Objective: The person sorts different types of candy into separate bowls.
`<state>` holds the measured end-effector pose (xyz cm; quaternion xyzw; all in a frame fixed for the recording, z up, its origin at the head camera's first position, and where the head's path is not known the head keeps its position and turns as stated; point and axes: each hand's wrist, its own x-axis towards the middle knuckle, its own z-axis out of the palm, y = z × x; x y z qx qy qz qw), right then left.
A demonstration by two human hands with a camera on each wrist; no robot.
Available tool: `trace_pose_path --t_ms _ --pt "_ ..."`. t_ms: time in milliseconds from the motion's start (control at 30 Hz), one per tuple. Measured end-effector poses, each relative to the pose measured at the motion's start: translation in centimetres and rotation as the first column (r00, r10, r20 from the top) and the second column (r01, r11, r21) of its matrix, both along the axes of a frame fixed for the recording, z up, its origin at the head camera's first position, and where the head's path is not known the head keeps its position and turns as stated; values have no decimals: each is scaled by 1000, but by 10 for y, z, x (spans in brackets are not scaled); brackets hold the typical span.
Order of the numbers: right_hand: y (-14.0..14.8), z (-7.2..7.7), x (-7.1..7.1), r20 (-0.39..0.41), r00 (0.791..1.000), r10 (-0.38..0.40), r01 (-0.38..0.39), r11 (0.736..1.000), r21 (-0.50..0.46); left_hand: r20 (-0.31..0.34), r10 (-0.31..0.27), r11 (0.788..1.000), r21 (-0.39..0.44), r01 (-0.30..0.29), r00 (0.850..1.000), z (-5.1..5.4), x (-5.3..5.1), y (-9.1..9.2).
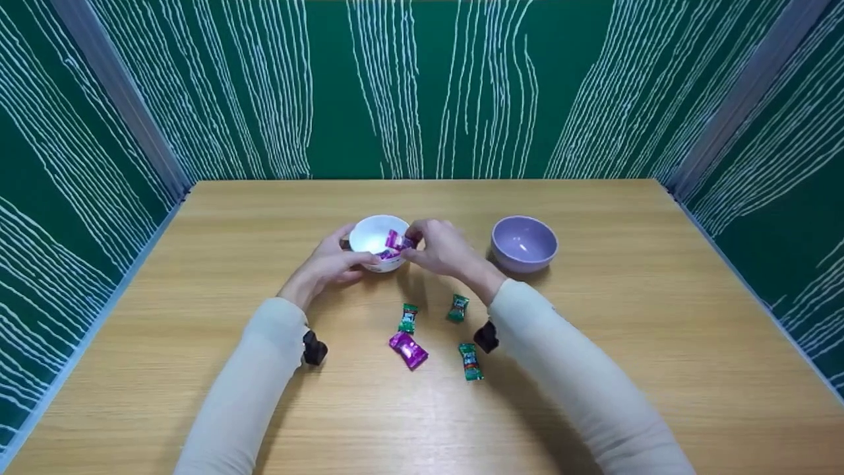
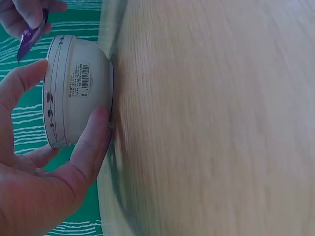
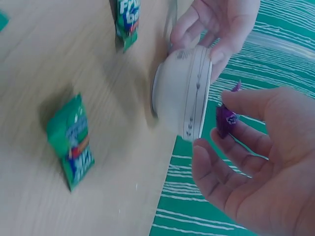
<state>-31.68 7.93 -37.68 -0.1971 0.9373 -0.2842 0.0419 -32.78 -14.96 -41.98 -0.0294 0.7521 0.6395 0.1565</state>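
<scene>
The white bowl [image 1: 369, 231] stands on the table, with purple-wrapped sweets [image 1: 388, 253] inside it. My left hand [image 1: 328, 261] grips it from the left; in the left wrist view the thumb is at the rim and fingers lie along the side of the bowl [image 2: 78, 108]. Between thumb and fingers, my right hand [image 1: 443, 248] pinches a purple sweet [image 3: 225, 120] at the bowl's right rim. Nearer the front lie a purple sweet [image 1: 409, 350] and several green ones, such as those by my right forearm [image 1: 471, 362] and in the right wrist view [image 3: 74, 142].
A lilac bowl [image 1: 524, 244], with nothing visible inside, stands right of my right hand. Green panels with white lines [image 1: 422, 92] rise behind the table [image 1: 264, 218] and at both sides.
</scene>
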Motion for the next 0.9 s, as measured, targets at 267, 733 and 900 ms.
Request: trace_pose_path --t_ms 267,733,900 --pt "-12 2 -9 51 998 -27 29 999 -21 -5 -11 1000 -5 11 1000 1 1 0" --pt "-30 -6 -15 131 982 -135 150 982 -113 12 -2 1000 13 1 1000 0 1 -2" --pt "-35 -13 -15 142 977 -161 180 974 -134 12 0 1000 3 0 1000 0 3 -3"
